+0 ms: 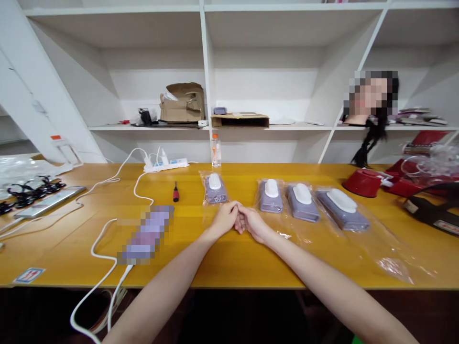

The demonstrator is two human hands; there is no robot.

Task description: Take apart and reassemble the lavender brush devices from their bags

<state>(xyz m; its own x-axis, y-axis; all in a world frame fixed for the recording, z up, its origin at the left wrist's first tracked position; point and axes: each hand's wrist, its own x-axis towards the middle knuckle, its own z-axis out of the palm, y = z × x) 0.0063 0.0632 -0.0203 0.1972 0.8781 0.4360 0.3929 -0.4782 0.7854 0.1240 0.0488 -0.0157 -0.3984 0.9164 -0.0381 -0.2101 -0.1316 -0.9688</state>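
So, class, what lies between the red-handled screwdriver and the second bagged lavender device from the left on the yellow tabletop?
One thing: a clear-bagged lavender device with a white top, lying on the yellow tabletop, as the head view shows.

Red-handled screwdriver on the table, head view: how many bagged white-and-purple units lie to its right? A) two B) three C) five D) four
D: four bagged units lie in a row to the right of the red-handled screwdriver, each a white dome on a purple base in clear plastic.
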